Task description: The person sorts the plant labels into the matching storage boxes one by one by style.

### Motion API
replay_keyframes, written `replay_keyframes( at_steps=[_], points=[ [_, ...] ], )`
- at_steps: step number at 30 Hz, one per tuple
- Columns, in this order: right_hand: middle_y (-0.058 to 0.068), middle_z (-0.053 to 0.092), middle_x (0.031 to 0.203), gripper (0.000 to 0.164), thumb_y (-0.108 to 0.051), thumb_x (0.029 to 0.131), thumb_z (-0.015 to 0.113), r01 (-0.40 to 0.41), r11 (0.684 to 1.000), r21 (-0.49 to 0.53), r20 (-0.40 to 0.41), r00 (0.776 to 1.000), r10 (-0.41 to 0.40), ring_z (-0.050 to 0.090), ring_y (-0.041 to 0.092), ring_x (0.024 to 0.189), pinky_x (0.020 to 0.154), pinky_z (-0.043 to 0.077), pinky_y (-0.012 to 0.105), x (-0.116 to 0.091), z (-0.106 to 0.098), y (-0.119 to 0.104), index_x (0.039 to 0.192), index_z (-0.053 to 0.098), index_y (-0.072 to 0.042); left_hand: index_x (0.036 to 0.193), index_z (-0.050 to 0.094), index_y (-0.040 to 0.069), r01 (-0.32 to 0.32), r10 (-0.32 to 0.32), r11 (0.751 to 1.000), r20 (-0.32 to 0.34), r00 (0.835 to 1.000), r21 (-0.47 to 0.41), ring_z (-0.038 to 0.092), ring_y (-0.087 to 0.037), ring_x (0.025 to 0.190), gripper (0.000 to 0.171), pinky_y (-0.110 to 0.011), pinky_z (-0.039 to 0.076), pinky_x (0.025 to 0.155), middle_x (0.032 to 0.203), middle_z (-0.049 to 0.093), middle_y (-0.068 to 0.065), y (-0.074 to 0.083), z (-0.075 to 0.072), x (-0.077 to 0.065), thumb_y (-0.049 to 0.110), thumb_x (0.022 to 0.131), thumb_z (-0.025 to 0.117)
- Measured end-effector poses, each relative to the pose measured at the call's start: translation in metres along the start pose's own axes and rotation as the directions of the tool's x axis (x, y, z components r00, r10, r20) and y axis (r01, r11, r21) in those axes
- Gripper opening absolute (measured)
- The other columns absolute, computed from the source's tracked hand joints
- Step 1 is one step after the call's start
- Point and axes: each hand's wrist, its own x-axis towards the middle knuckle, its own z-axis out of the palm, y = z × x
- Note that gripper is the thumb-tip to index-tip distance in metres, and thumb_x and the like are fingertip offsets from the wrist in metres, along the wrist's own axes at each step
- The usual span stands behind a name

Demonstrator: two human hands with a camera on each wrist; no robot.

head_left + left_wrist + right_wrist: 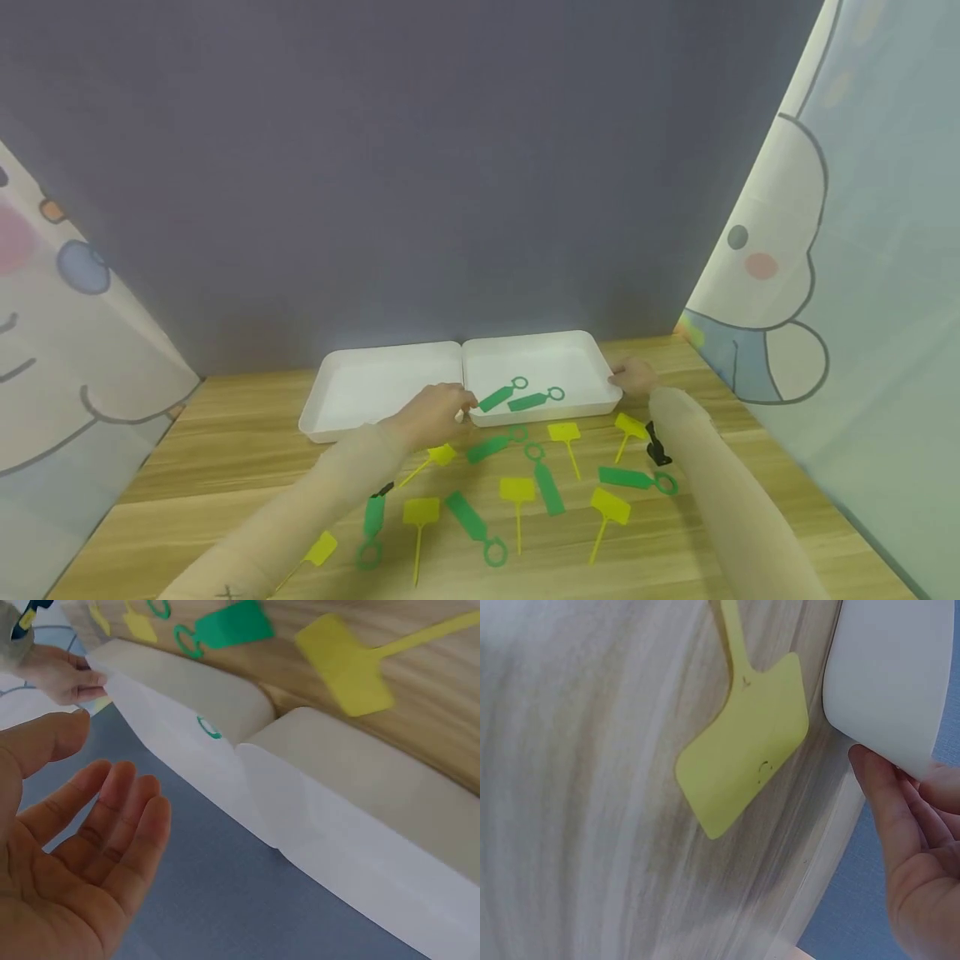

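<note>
right hand (635, 377) pinches the right tray (555, 354) by its three o'clock wall; left hand (435, 414), loose and released, is at its eight o'clock. two green tags (528, 402) lie inside, toward six.

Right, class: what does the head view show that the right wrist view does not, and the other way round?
Only the head view shows the left hand, green tags and the left tray. Only the right wrist view makes out small dark marks on a yellow tag. Both show the right hand holding the right tray, and the wooden table.
</note>
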Motion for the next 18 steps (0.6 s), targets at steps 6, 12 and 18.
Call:
replay_keyframes(
  at_steps=[6, 12, 18],
  points=[
    [0.032, 0.057, 0.113, 0.034, -0.009, 0.087, 0.052, 0.011, 0.999, -0.038, 0.011, 1.000, -0.011, 0.055, 0.043, 0.103, 0.087, 0.048, 0.049, 0.002, -0.001, 0.002, 0.112, 0.056, 0.014, 0.098, 0.066, 0.002, 0.012, -0.011, 0.999, -0.028, 1.000, 0.031, 0.064, -0.024, 0.087, 0.021, -0.034, 0.054, 0.076, 0.094, 0.067, -0.008, -0.013, 0.002, -0.040, 0.009, 0.078, 0.069],
    [0.033, 0.056, 0.114, 0.036, -0.010, 0.088, 0.051, 0.009, 0.999, -0.032, 0.021, 1.000, -0.008, 0.054, 0.044, 0.105, 0.088, 0.047, 0.049, 0.001, -0.001, 0.000, 0.113, 0.055, 0.015, 0.097, 0.066, 0.000, 0.211, -0.214, 0.974, -0.031, 0.976, -0.080, 0.063, -0.026, 0.086, 0.022, -0.039, 0.054, 0.074, 0.093, 0.067, -0.011, -0.027, 0.012, -0.077, 0.007, 0.077, 0.070],
    [0.033, 0.056, 0.114, 0.035, -0.009, 0.088, 0.051, -0.014, 1.000, -0.004, 0.012, 1.000, 0.014, 0.054, 0.044, 0.104, 0.087, 0.047, 0.049, 0.000, -0.002, -0.001, 0.113, 0.055, 0.016, 0.090, 0.063, -0.007, 0.434, -0.437, 0.891, 0.011, 0.900, -0.129, 0.062, -0.028, 0.079, 0.019, -0.039, 0.054, 0.070, 0.084, 0.066, -0.014, -0.029, 0.024, -0.105, 0.005, 0.077, 0.069]
  ],
)
